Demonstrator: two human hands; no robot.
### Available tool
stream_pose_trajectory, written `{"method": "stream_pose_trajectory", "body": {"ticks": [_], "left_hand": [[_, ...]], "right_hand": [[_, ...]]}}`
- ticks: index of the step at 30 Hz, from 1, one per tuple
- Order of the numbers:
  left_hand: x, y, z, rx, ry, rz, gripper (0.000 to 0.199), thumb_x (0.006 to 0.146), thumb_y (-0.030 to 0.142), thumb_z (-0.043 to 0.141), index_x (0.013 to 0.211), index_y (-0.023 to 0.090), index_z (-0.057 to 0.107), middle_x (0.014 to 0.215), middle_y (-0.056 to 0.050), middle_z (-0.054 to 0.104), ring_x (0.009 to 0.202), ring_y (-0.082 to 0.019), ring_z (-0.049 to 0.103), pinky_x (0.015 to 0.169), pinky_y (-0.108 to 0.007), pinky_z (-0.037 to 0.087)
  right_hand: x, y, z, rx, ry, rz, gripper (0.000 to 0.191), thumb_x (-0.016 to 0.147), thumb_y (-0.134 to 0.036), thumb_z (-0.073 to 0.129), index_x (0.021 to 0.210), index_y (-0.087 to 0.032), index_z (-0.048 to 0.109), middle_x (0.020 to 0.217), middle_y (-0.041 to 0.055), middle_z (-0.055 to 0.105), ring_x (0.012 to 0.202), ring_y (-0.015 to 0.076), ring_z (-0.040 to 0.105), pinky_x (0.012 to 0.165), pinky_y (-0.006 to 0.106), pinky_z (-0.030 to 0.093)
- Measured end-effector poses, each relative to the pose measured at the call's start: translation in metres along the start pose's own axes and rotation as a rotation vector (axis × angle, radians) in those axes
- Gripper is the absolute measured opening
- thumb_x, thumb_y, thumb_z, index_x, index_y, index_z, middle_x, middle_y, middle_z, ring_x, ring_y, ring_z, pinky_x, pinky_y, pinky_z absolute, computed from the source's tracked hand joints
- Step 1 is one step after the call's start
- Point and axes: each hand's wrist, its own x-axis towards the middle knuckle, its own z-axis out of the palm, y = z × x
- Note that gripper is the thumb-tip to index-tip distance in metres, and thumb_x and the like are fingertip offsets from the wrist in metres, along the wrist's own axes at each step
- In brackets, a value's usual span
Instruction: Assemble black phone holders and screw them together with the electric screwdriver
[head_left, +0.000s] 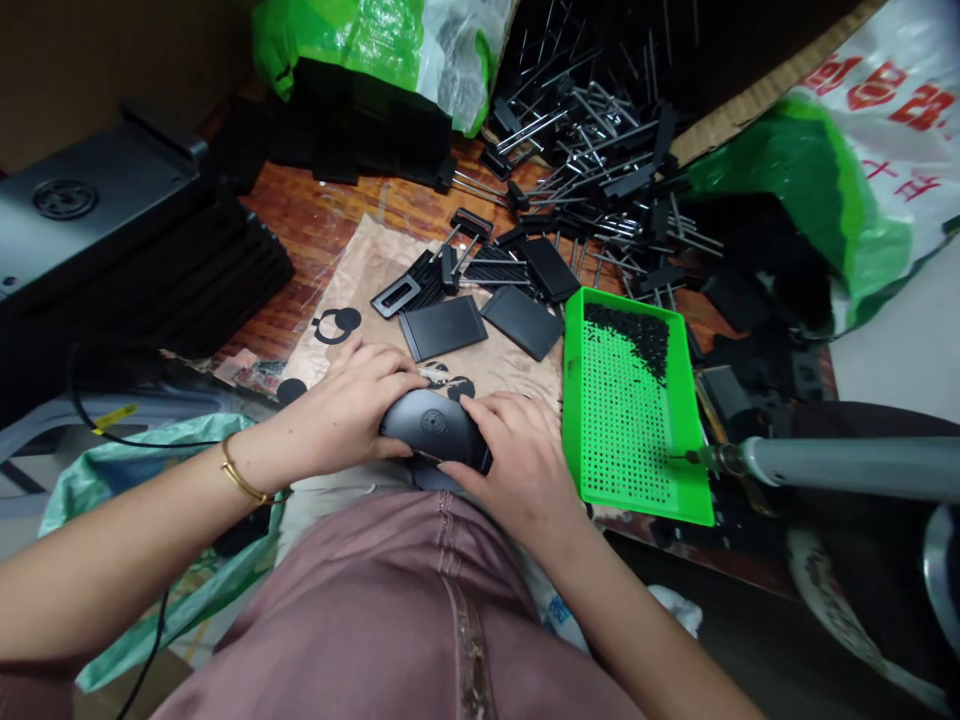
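First, check your hands: both are closed around one item, a matte black oval plastic shell [433, 425], held just above your lap. Your left hand [337, 405], with a gold bangle [240, 478] at the wrist, grasps the shell's left end, its fingers curled over the top. Your right hand [517, 460] grasps the right end, its fingers spread across the upper face. The shell's long axis runs crosswise to your body, dipping slightly to the right, and the shell sits about centred between your hands. Both forearms angle inward. Beyond your hands, a brown kraft paper sheet [352, 275] carries flat black rectangular plates [441, 327]. To the right, a bright green perforated plastic tray [571, 400] holds small black pieces, and the tip of a grey cylindrical tool [847, 467] reaches over it. Farthest away, a heap of black parts with metal rods [592, 170] spreads across a reddish wood-grain table [300, 220].
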Motion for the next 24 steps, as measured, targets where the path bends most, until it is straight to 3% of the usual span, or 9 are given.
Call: {"method": "stream_pose_trajectory", "body": {"ticks": [7,14,24], "left_hand": [[0.001,-0.005,0.001,-0.034,-0.016,0.013,0.057,0.070,0.045,0.073,0.118,0.019,0.057,0.115,-0.011,0.057,0.110,-0.029,0.048,0.096,-0.047,0.036],[0.000,-0.009,0.002,-0.083,-0.008,0.005,0.060,0.068,0.047,0.075,0.119,0.022,0.056,0.115,-0.010,0.055,0.108,-0.029,0.048,0.093,-0.046,0.039],[0.004,0.006,0.008,-0.084,0.032,-0.038,0.057,0.072,0.045,0.071,0.119,0.016,0.055,0.109,-0.011,0.058,0.102,-0.028,0.050,0.093,-0.047,0.038]], "right_hand": [[-0.001,0.000,0.001,0.000,-0.005,0.028,0.061,0.071,-0.043,0.073,0.123,-0.017,0.055,0.110,0.0097,0.062,0.106,0.0290,0.052,0.100,0.051,0.035],[-0.003,0.002,0.002,0.018,-0.049,0.048,0.063,0.072,-0.043,0.073,0.127,-0.019,0.053,0.114,0.0106,0.059,0.106,0.0289,0.051,0.093,0.048,0.041],[0.005,0.016,-0.012,-0.003,-0.113,0.014,0.054,0.077,-0.042,0.067,0.124,-0.021,0.053,0.112,0.0095,0.062,0.103,0.0299,0.054,0.097,0.054,0.036]]}}
